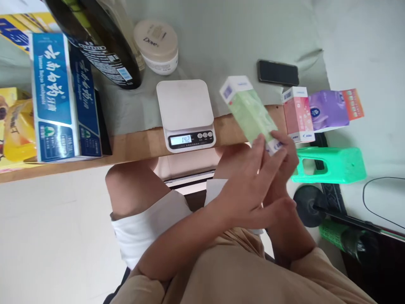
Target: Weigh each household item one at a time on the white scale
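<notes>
Green box [249,110]: I see it held up over the counter's [133,145] front edge, tilted, its white end toward the scale [186,114], just right of the empty platform.
Left hand [249,190]: fingers pressed on the box's near end, from the front.
Right hand [283,169]: wrapped behind the same end, pinching it against the left.
Scale readout: lit, showing digits though nothing lies on the platform.
Risk: I judge the grip sits only at one end, so the long box could swing or slip and knock the pink box [297,113] beside it.
Hidden: right fingers are mostly covered by the left hand; box print is blurred; the dark bottle [104,42] is cut off at the top.
</notes>
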A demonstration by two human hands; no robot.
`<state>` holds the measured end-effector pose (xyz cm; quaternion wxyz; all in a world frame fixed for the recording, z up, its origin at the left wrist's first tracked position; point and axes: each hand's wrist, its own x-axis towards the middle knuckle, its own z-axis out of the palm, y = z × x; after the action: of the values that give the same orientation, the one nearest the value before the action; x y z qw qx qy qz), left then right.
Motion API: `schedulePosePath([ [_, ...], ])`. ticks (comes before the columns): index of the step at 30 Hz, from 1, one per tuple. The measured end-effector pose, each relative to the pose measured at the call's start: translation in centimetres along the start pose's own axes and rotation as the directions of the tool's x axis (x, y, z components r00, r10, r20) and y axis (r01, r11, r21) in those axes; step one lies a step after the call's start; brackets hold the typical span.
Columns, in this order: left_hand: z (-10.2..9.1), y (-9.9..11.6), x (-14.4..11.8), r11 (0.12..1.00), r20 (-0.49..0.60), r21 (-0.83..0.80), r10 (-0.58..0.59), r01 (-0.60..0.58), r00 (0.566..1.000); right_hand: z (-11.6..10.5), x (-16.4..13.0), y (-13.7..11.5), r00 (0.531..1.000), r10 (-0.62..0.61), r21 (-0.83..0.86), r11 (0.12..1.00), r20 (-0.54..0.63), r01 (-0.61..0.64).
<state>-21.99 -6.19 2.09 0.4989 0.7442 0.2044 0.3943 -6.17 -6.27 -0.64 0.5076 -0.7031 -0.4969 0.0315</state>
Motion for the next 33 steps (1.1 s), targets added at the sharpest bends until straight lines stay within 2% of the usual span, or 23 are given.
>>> schedulePosePath([
  [2, 1.1, -0.3, 0.2, 0.999, 0.029, -0.045, 0.015, -0.013, 0.999, -2.6, 1.4, 2.9, 0.981, -0.117, -0.142, 0.985, -0.154, 0.096],
  [4, 1.1, -0.7, 0.0, 0.999, 0.039, -0.049, -0.004, 0.006, 0.999, -5.1, 3.7, 6.3, 0.948, -0.171, -0.196, 0.973, -0.268, 0.12],
  [8, -1.1, -1.5, -0.7, 0.996, 0.027, -0.044, -0.071, 0.072, 0.997, -8.6, 8.1, 12.8, 0.92, -0.153, -0.233, 0.97, -0.361, 0.07],
  [10, -2.3, -1.8, -0.9, 0.998, -0.071, -0.046, -0.038, 0.035, 0.997, -9.3, 9.2, 15.1, 0.918, -0.144, -0.252, 0.966, -0.369, 0.05],
  [13, -3.5, -2.0, -1.0, 0.999, -0.225, -0.029, 0.022, -0.03, 0.974, -9.4, 9.4, 16.9, 0.931, -0.127, -0.28, 0.96, -0.341, 0.028],
  [19, -5.0, -2.4, -1.1, 0.999, -0.28, -0.036, -0.001, -0.009, 0.96, -9.0, 8.7, 17.6, 0.964, -0.068, -0.359, 0.933, -0.259, -0.03],
  [26, -5.1, -2.7, -1.1, 0.994, -0.337, -0.081, 0.041, -0.073, 0.941, -8.5, 8.3, 15.3, 0.994, 0.014, -0.408, 0.911, -0.112, -0.059],
  [29, -5.3, -2.9, -1.6, 0.99, -0.369, -0.104, 0.047, -0.092, 0.928, -8.2, 8.0, 14.7, 0.993, 0.056, -0.419, 0.903, -0.108, -0.096],
  [33, -5.7, -3.6, -2.8, 0.987, -0.431, -0.147, 0.001, -0.072, 0.902, -8.1, 6.8, 14.5, 0.984, 0.076, -0.416, 0.899, -0.16, -0.137],
])
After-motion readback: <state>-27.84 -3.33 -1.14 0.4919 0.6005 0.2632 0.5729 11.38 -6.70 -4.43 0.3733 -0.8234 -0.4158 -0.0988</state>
